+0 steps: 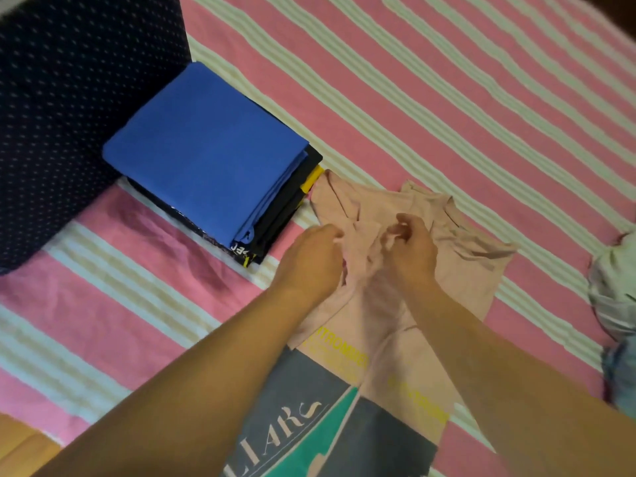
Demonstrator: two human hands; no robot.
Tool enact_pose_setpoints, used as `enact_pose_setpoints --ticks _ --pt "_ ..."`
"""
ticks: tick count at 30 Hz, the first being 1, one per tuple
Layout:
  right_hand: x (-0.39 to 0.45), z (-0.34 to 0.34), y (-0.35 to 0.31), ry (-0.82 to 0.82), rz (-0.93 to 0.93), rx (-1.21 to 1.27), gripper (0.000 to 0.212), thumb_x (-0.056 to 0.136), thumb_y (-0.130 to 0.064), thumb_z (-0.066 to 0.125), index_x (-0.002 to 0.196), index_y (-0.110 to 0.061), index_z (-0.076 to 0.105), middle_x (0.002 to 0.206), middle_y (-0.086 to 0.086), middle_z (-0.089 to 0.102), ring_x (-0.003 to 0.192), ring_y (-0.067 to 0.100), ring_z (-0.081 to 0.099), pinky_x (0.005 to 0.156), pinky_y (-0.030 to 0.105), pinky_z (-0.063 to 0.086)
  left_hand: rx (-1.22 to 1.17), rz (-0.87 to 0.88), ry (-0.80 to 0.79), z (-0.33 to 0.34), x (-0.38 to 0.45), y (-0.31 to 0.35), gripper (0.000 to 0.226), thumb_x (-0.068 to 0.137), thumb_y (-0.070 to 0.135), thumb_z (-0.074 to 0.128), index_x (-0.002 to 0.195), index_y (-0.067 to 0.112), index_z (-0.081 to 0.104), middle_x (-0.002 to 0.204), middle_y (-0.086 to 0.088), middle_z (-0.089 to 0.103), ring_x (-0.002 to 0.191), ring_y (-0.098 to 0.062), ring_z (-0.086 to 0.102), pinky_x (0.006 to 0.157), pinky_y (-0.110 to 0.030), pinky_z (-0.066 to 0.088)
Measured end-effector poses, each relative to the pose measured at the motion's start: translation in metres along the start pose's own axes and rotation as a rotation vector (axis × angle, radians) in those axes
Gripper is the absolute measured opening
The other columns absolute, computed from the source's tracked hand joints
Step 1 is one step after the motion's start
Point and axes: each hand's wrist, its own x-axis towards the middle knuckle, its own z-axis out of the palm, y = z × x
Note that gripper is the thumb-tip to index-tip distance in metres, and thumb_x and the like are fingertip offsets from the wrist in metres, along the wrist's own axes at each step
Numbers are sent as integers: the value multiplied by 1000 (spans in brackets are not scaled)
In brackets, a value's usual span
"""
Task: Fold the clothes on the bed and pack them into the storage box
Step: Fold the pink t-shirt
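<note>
A pale pink T-shirt (464, 259) with a grey and teal print lies on the striped bed sheet (413, 98), bunched near its collar. My left hand (309, 259) pinches a fold of the shirt's fabric at the upper left. My right hand (409, 246) grips bunched cloth just to the right of it, fingers curled. A stack of folded clothes (213, 160) with a blue garment on top sits to the left of the shirt. No storage box is in view.
A dark navy dotted pillow or cushion (69, 98) lies at the upper left beside the stack. Unfolded pale and blue garments (616, 294) lie at the right edge. An orange surface (20, 449) shows at the bottom left corner.
</note>
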Motion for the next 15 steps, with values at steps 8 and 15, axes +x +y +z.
enact_pose_setpoints --ticks 8,15 --pt "132 -1 -26 -439 -502 -727 42 95 -31 66 135 -21 58 125 5 63 109 24 59 95 32 46 170 -107 -165 38 88 -2 13 97 35 52 106 25 49 111 -6 63 95 -30 59 71 -34 44" --pt "146 27 -25 -511 -582 -840 13 95 -39 63 96 -26 59 92 -3 59 93 27 57 82 37 47 130 -157 -277 40 81 2 39 93 41 62 127 29 47 120 -2 60 105 -29 61 91 -45 54"
